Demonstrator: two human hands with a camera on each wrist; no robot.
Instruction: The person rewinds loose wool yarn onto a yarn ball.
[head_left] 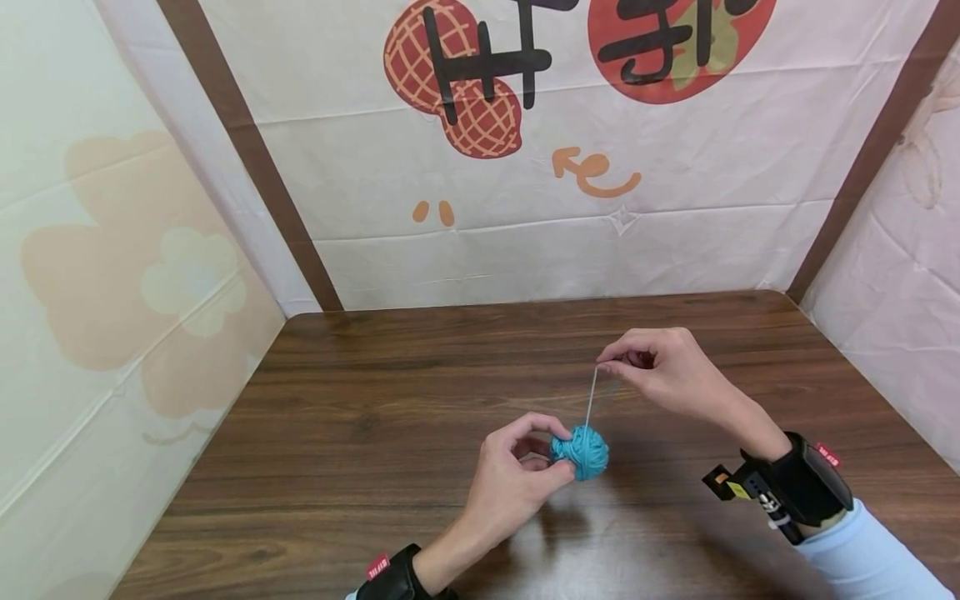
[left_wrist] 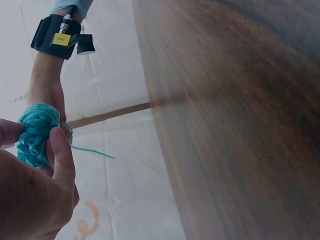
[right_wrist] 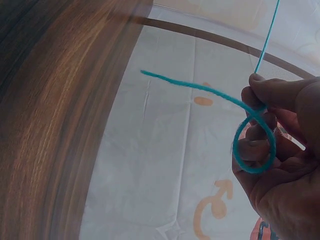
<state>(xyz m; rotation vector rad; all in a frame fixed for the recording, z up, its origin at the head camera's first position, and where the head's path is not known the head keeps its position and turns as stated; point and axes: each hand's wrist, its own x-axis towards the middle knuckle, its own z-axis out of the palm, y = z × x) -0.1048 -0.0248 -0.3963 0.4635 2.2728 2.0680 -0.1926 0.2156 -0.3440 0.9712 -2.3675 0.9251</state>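
Note:
A small ball of teal yarn [head_left: 588, 452] is held above the table by my left hand [head_left: 513, 471], its thumb and fingers pinching the ball's left side. From the top of the ball a strand [head_left: 592, 396] runs taut up to my right hand [head_left: 667, 371], which pinches it between thumb and fingertips. In the right wrist view the yarn's tail [right_wrist: 190, 85] makes a small loop below the pinch, and its loose end sticks out to the left. The left wrist view shows the wound yarn ball [left_wrist: 37, 132] close up, partly covered by fingers.
Beneath both hands lies a dark wooden table [head_left: 360, 442]. A white printed cloth [head_left: 562, 258] hangs behind its far edge, with more cloth panels on the left and right. Black camera bands [head_left: 806, 479] sit on both wrists.

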